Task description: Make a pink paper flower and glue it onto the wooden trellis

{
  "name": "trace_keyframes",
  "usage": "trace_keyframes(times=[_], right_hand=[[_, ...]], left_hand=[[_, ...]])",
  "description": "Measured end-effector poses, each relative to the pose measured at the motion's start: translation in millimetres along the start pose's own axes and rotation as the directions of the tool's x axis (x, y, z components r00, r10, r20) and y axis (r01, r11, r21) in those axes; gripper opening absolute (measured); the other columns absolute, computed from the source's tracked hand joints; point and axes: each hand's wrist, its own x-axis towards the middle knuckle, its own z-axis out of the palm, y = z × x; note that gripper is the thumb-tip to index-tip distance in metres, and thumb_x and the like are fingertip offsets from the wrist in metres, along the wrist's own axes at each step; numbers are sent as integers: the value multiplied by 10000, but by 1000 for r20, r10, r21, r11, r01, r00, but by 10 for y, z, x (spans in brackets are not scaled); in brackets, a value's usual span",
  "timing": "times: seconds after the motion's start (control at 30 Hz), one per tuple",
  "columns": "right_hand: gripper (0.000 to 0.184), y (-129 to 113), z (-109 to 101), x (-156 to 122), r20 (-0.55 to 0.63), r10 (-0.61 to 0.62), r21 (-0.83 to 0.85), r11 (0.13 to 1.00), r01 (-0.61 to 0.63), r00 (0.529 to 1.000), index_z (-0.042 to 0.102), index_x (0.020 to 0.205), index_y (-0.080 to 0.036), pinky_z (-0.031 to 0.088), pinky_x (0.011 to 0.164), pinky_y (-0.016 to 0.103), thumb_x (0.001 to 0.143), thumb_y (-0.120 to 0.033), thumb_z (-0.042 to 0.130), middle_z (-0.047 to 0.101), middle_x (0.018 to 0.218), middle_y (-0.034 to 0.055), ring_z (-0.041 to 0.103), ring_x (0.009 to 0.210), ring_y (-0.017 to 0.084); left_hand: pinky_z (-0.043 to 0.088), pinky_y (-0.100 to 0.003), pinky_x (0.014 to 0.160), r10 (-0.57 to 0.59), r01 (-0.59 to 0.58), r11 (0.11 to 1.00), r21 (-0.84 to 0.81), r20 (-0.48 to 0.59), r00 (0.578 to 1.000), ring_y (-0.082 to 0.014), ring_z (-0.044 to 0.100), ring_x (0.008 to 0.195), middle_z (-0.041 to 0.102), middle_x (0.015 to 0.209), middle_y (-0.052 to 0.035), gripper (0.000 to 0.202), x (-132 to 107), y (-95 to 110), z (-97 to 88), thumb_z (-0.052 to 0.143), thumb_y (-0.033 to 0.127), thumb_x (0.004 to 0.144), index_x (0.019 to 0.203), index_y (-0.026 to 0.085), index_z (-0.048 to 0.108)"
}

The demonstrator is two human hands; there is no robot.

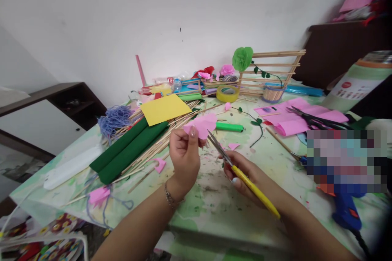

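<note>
Between the thumb and fingers of my left hand (185, 155) is a pink paper piece (204, 125) with a wavy, scalloped edge. My right hand (245, 175) is closed around a pair of scissors with yellow handles (255, 191). The metal blades point up and left, their tips close to the lower right edge of the paper; whether they touch it I cannot tell. Below and behind the hands, small pink scraps (234, 146) lie on the patterned tablecloth (211, 208).
Bamboo sticks (147, 149), dark green paper rolls (133, 153) and a yellow sheet (165, 109) lie to the left. Yellow tape (227, 94) and a stick rack (272, 65) stand behind. On the right are black scissors (318, 120), a blue glue gun (346, 208) and a bottle (357, 83).
</note>
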Motion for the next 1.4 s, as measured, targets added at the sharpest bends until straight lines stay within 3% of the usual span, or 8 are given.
trace_keyframes(times=[0.3,0.5,0.6,0.97,1.17,1.4], right_hand=[[572,-22,3,16,-38,-20,45,999,21,999,388,1146,-222,344,627,295,859,-716,413,410,807,-2,377,684,151],[572,0,-11,14,-70,-17,42,999,20,997,400,1111,-224,333,596,292,847,-731,416,419,798,-1,386,660,149],[544,6,-20,15,-72,-19,42,999,22,997,406,1082,-231,333,581,288,850,-723,423,423,791,-3,383,644,144],[528,25,-14,18,-83,-43,22,999,45,996,420,1097,-225,346,584,295,865,-700,424,427,782,-3,395,647,143],[526,7,-20,23,-81,-32,52,998,36,996,403,1145,-223,351,563,283,877,-674,436,413,754,-14,388,627,138],[496,3,-17,27,-79,-40,34,998,43,996,420,1076,-228,349,554,280,877,-683,421,415,765,-10,385,621,136]], left_hand=[[431,-175,461,-52,45,998,52,144,988,-67,513,452,576,528,49,327,-50,33,10,682,378,841,706,194,448],[434,-186,454,-210,218,976,-21,202,957,-80,524,469,593,558,41,303,-48,-34,-36,684,398,832,730,190,487],[431,-185,458,-237,251,967,-46,211,948,-76,511,472,588,568,43,281,-30,-59,-49,693,387,824,742,188,512],[430,-177,475,-194,208,978,-36,236,952,-72,523,490,586,569,42,264,-31,-77,-54,655,344,868,730,187,493],[437,-186,459,-208,216,976,-5,244,947,-79,526,473,589,563,41,295,-45,-76,-47,684,390,835,734,190,493],[420,-187,457,-213,214,977,19,223,951,-76,510,467,578,553,40,332,-40,-51,-32,681,430,828,715,192,480]])
